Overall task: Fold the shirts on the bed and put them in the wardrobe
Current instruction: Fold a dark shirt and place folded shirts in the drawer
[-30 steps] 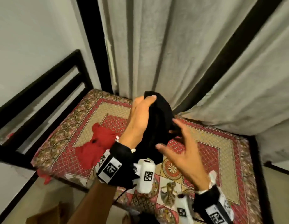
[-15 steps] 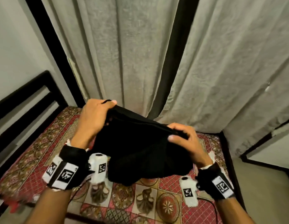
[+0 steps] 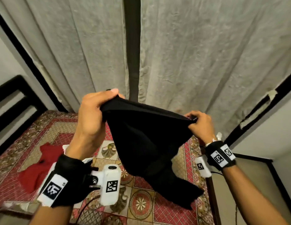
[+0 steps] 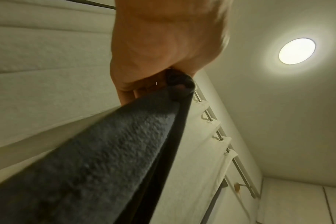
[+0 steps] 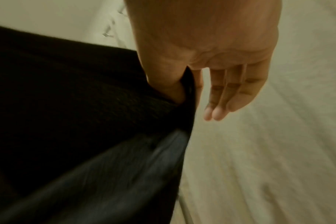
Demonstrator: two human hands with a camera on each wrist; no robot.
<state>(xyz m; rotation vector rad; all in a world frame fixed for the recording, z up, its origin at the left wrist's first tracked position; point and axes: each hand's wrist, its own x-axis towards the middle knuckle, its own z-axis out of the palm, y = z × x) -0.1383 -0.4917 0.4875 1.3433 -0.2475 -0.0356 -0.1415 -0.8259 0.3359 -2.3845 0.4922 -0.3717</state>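
Note:
A black shirt hangs in the air above the bed, stretched between both hands along its top edge. My left hand grips its left corner in a fist; in the left wrist view the cloth runs down from the curled fingers. My right hand pinches the right corner; in the right wrist view the thumb presses the black shirt while the other fingers hang loose. A crumpled red shirt lies on the bed at the left.
Grey curtains hang right behind the bed, split by a dark upright bar. A black bed frame rail rises at the left. Bare floor lies to the right of the bed. A ceiling lamp glows above.
My right hand took hold of the black shirt, then both hands drew apart and rose, spreading its top edge taut. The view turned left, bringing the red shirt back in.

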